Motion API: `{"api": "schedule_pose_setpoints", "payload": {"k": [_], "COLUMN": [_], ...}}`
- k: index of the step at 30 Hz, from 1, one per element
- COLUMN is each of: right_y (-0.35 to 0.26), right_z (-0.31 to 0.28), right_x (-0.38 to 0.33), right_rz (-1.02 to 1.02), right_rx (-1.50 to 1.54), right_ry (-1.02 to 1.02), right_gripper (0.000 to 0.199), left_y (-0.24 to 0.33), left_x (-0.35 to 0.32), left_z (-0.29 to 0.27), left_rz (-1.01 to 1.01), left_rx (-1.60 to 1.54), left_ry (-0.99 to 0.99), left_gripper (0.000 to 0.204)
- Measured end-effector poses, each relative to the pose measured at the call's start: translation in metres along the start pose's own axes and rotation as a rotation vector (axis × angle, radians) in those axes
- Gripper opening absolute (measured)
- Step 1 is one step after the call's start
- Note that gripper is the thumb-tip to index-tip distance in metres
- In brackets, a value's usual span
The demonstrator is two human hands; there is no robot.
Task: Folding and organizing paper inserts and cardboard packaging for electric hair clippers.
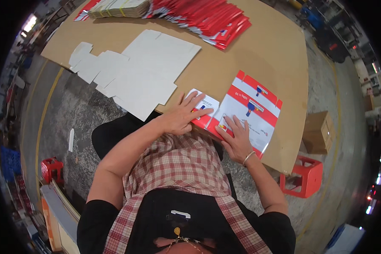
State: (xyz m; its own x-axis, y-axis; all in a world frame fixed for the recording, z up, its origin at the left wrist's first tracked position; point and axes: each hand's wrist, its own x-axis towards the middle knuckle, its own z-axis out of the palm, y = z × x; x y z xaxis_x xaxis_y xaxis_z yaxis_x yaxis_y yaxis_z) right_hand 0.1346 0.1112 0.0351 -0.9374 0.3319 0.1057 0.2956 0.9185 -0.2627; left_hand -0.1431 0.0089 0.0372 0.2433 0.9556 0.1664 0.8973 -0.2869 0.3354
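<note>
A red and white printed carton blank [258, 111] lies at the near edge of the table, with a smaller printed panel [207, 102] on its left side. My left hand [183, 114] rests on that panel, fingers spread toward the far right. On the carton's near part lies my right hand [237, 137], palm down with its fingers apart. Neither hand grips anything. Farther left, a flat unprinted white cardboard blank [148, 63] is spread out, partly overhanging the table edge.
Along the far side of the brown table [275, 51] lies a fanned pile of red and white cartons [203, 19], beside a strapped cardboard stack [118, 7]. A red stool [302, 178] and a brown box [318, 132] stand right of the table. Another red stool [52, 169] is at left.
</note>
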Motion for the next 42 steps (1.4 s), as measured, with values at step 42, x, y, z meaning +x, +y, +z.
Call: {"api": "schedule_pose_setpoints", "payload": {"k": [42], "right_y": [0.287], "right_z": [0.012], "right_x": [0.303], "right_rz": [0.761], "right_rx": [0.282], "right_ry": [0.409], "right_gripper": [0.059], "left_y": [-0.026], "left_x": [0.019], "left_z": [0.023], "left_rz": [-0.166], "left_rx": [-0.140], "left_ry": [0.348], "left_gripper": [0.042]}}
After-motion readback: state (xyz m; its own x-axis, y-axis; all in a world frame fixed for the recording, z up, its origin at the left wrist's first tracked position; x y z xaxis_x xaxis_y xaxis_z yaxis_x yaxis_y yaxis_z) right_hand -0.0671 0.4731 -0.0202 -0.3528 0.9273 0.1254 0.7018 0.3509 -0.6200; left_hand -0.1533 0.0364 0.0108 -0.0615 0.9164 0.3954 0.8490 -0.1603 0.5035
